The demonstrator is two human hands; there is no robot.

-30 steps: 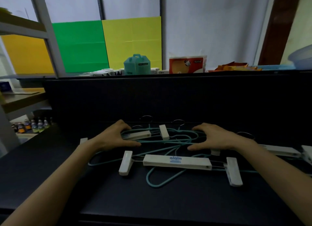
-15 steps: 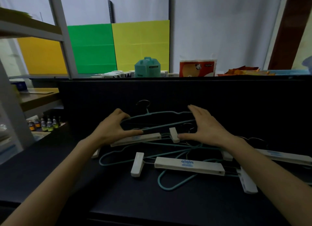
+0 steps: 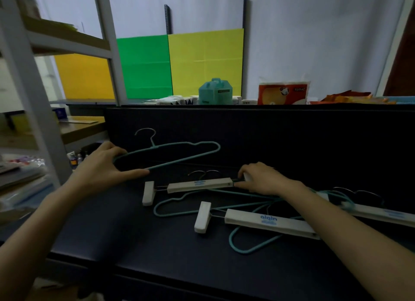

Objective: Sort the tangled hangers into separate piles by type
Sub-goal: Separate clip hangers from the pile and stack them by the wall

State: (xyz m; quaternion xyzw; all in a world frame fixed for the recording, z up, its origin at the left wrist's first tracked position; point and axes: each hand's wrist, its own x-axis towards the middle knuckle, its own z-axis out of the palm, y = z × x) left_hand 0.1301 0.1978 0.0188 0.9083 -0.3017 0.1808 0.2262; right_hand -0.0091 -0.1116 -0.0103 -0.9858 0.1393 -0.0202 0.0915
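My left hand [image 3: 105, 167] grips the left end of a teal wire hanger [image 3: 179, 152] and holds it lifted above the black table [image 3: 157, 253], clear of the pile. My right hand [image 3: 262, 179] rests on the right clip end of a white clip hanger [image 3: 199, 185], fingers curled over it. A second white clip hanger [image 3: 267, 224] marked "aiqin" lies nearer me, over tangled teal wire hangers [image 3: 238, 244]. A third white clip hanger [image 3: 386, 214] lies at the right edge, partly behind my right forearm.
A black upright panel [image 3: 292, 132] closes off the back of the table. Behind it stand a teal box [image 3: 215, 92], an orange pack [image 3: 283, 94] and small boxes. A grey shelf frame [image 3: 33, 98] with small bottles beneath it stands to the left.
My left hand has pulled one teal wire hanger up and to the left, out of the tangle. My right hand dropped from that hanger onto the clip end of the white clip hanger.
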